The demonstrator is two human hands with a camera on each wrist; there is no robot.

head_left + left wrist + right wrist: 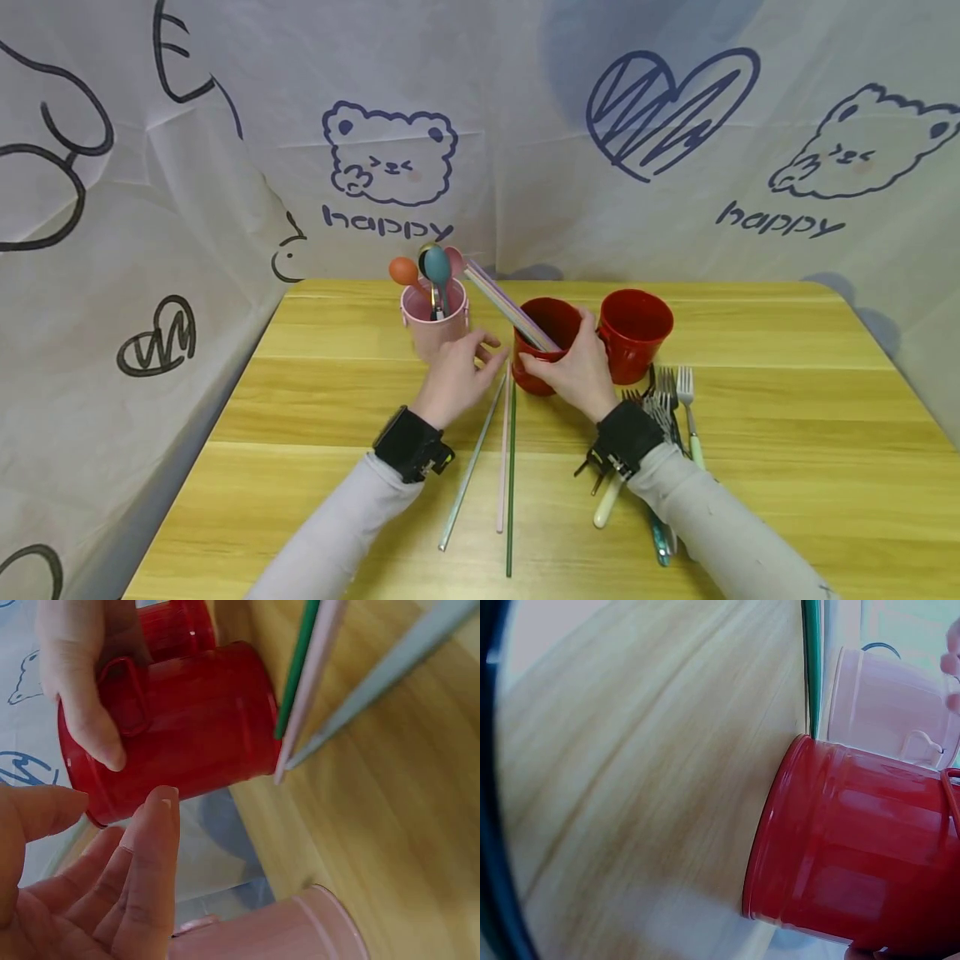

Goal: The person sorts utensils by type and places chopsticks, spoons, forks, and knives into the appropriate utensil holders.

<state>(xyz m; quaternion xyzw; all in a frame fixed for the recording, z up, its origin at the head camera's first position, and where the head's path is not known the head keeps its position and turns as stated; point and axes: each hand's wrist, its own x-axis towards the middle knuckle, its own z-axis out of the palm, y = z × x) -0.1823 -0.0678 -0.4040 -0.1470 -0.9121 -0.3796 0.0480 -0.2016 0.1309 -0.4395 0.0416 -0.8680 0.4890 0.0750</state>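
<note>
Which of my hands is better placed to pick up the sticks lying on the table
Your left, I'd judge: the left hand looks empty, close to the far ends of the loose sticks, while the right hand grips the red cup.

Spoons in left pail, straws in middle cup, forks right
</note>
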